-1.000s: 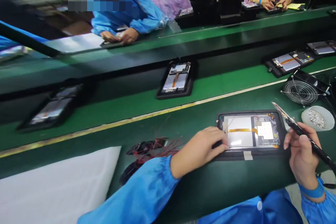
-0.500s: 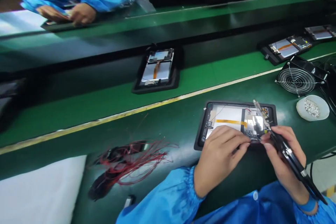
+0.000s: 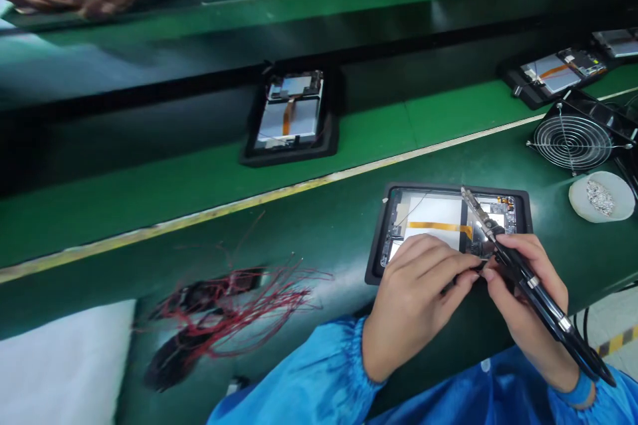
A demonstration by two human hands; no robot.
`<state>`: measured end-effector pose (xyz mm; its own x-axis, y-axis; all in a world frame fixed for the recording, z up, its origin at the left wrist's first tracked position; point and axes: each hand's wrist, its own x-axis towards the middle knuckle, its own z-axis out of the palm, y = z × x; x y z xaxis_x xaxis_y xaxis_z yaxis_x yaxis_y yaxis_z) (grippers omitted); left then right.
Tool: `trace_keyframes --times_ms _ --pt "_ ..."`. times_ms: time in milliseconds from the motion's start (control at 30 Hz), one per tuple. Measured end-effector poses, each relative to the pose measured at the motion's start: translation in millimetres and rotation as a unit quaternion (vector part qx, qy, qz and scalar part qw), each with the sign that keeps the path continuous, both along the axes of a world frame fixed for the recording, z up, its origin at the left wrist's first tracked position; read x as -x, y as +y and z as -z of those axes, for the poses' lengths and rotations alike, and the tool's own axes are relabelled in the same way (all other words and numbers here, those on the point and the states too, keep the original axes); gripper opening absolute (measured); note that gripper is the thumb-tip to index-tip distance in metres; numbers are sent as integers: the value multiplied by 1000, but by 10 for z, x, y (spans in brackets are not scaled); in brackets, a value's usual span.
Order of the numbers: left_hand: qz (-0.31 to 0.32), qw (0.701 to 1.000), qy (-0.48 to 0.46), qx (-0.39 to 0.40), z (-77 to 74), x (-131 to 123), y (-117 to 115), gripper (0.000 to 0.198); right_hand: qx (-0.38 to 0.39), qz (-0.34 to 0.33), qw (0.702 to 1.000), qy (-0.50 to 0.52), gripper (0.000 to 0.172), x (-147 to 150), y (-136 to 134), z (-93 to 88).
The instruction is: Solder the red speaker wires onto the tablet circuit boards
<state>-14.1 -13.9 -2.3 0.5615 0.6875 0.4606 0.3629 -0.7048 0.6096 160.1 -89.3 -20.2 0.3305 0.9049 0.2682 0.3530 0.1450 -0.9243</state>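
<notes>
Soldering iron (image 3: 528,292) sat pinched in right hand (image 3: 523,325) over tablet (image 3: 431,216); left hand (image 3: 411,312) curled narrow at its edge, grip unclear. 1 slip could burn fingers (image 3: 461,265).

No legible text, tiny markings on the tablet circuit board (image 3: 501,212), too small to read
</notes>
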Motion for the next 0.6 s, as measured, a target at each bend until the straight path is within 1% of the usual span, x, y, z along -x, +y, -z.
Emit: trace_keyframes --times_ms 200,267,333,433,533,600 --pt "3 995 -28 97 -19 -22 10 14 8 -1 1000 1 39 24 -5 -39" --pt "-8 992 -28 120 -7 -32 17 15 16 -5 1000 -8 38 -30 -39 -70" --pt "-25 992 -18 125 22 -33 30 16 22 -7 999 -22 36 -146 -116 -94" --pt "-51 992 20 115 83 -22 48 17 -9 -1 1000 -11 27 -402 -323 -74" --pt "-64 992 50 95 127 -17 54 18 -4 9 1000 6 29 -646 -616 7" --pt "-70 993 61 79 132 -23 51 18 23 18 1000 -6 31 -754 -808 56"
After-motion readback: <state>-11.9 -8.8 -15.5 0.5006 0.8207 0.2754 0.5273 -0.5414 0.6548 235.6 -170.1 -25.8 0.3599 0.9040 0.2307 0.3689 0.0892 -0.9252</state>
